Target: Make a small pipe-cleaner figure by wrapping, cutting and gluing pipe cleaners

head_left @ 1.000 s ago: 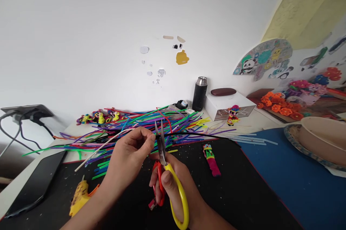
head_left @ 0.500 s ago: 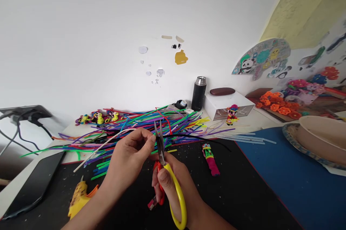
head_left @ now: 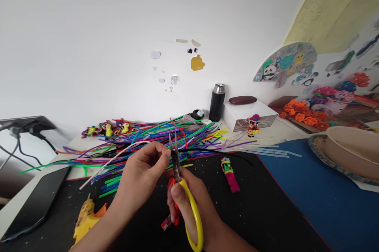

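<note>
Here the left hand [head_left: 142,173] is closed in a pinch on a white stem [head_left: 115,158], with thumb and forefinger right against the scissors [head_left: 177,163]. The stem's free length trails down and to the left. The right hand [head_left: 192,204] is wrapped shut around the scissors' yellow and red loops. The blades point up and stand nearly together, with only a thin gap at the tips.

A black stem [head_left: 219,152] runs off to the right from the blades over the black mat [head_left: 266,212]. Whether it joins what the fingers hold, I cannot tell.

Judging by the narrow blades, a snip is at or near its close. The white stem shows no break along its visible length, so any trimming of it looks not yet done.

The big pile [head_left: 154,135] of coloured stems lies just behind the hands on the table [head_left: 284,130]. A finished figure [head_left: 230,171] lies to the right, and a glue gun [head_left: 84,218] lies at the near left.
</note>
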Demonstrator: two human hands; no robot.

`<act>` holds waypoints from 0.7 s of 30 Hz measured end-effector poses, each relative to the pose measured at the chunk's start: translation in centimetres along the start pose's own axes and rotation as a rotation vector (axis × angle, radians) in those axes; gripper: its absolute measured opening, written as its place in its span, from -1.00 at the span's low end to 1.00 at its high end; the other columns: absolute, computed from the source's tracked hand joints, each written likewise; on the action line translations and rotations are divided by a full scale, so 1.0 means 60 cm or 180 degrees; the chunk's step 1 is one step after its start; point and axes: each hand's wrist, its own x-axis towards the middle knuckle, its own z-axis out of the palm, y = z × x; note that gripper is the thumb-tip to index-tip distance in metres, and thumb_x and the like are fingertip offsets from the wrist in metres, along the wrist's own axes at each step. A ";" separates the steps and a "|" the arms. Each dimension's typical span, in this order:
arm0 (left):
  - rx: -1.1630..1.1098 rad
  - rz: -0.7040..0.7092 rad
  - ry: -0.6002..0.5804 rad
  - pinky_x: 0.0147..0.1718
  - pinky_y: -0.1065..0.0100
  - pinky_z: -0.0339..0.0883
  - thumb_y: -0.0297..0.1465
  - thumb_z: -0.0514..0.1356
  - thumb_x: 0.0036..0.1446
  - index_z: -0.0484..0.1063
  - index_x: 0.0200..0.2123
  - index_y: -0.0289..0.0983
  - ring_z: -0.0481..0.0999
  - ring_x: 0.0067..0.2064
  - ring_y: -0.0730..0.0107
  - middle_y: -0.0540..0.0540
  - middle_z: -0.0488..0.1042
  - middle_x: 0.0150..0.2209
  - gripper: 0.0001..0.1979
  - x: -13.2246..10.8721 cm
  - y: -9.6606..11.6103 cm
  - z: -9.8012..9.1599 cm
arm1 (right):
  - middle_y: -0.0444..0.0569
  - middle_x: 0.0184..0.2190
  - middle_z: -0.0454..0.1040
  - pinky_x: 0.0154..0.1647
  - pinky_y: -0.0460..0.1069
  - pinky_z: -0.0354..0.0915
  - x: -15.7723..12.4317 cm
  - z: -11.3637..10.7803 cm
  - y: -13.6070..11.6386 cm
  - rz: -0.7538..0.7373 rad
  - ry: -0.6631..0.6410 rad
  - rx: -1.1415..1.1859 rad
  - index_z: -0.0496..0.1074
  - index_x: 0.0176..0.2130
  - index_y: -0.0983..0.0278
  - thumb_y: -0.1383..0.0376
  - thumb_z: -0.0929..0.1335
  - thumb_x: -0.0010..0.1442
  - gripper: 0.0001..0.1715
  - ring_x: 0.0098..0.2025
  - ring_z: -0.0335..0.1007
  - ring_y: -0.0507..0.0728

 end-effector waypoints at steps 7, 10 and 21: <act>0.0140 0.0021 -0.0068 -0.48 0.47 0.38 -0.09 0.35 0.21 0.47 -0.40 -0.23 0.41 -0.47 0.44 0.05 0.43 -0.46 -0.66 -0.001 -0.013 -0.001 | -0.26 -0.61 0.26 -0.65 -0.14 0.14 0.000 0.003 -0.006 0.0113 0.0123 -0.0111 0.41 -0.12 0.27 -0.34 0.33 0.33 -0.27 -0.67 0.15 -0.03; 0.0103 -0.0030 -0.0118 -0.49 0.45 0.35 -0.08 0.33 0.23 0.45 -0.39 -0.22 0.40 -0.47 0.43 0.05 0.42 -0.47 -0.65 -0.001 -0.015 -0.002 | -0.27 -0.63 0.25 -0.67 -0.15 0.12 0.001 0.004 -0.010 0.0175 0.0164 -0.0176 0.40 -0.15 0.26 -0.33 0.34 0.34 -0.30 -0.70 0.15 -0.04; 0.0495 0.0159 -0.0093 -0.43 0.41 0.30 -0.12 0.29 0.25 0.47 -0.39 -0.21 0.39 -0.42 0.38 0.02 0.45 -0.44 -0.70 -0.001 -0.019 -0.001 | -0.30 -0.68 0.22 -0.72 -0.14 0.10 0.003 0.005 -0.012 0.0410 0.0255 -0.0351 0.33 -0.26 0.21 -0.37 0.33 0.30 -0.29 -0.75 0.11 -0.04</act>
